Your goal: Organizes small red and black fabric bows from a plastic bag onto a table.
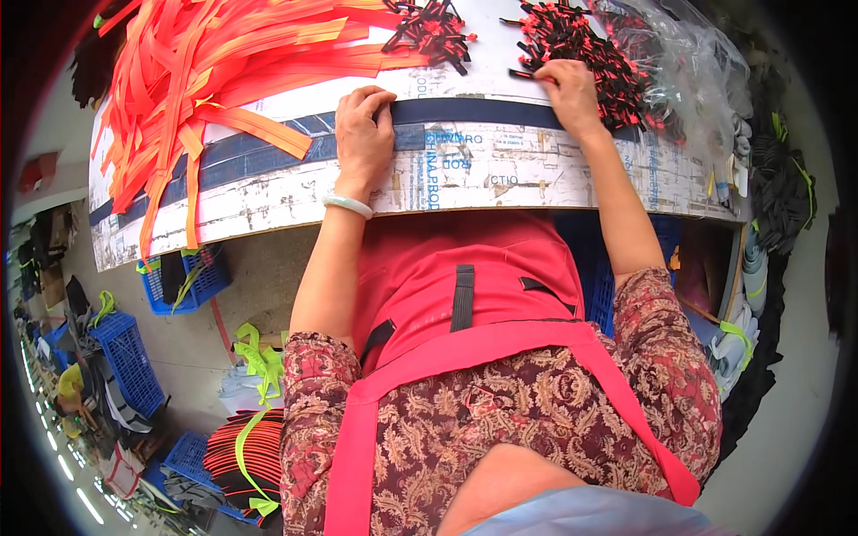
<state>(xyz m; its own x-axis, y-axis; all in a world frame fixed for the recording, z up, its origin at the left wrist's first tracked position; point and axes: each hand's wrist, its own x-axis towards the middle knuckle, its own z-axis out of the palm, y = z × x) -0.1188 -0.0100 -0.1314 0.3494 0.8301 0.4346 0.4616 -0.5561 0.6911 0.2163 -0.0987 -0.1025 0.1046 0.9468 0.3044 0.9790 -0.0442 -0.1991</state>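
My left hand, a pale bangle on its wrist, is closed with curled fingers at a long navy fabric strip on the tabletop. The strip runs right, passing by my right hand. My right thumb and fingers pinch a small black tab at the edge of a pile of black and red tabs. A smaller cluster of similar tabs lies between my hands, farther back. Left of my left hand, a heap of long orange zipper-like strips partly covers more navy strip.
The tabletop has a printed covering and a curved-looking front edge. Clear plastic wrap lies at the right. Blue baskets stand on the floor at the left, near a red and black bundle. Dark fabric hangs on the right.
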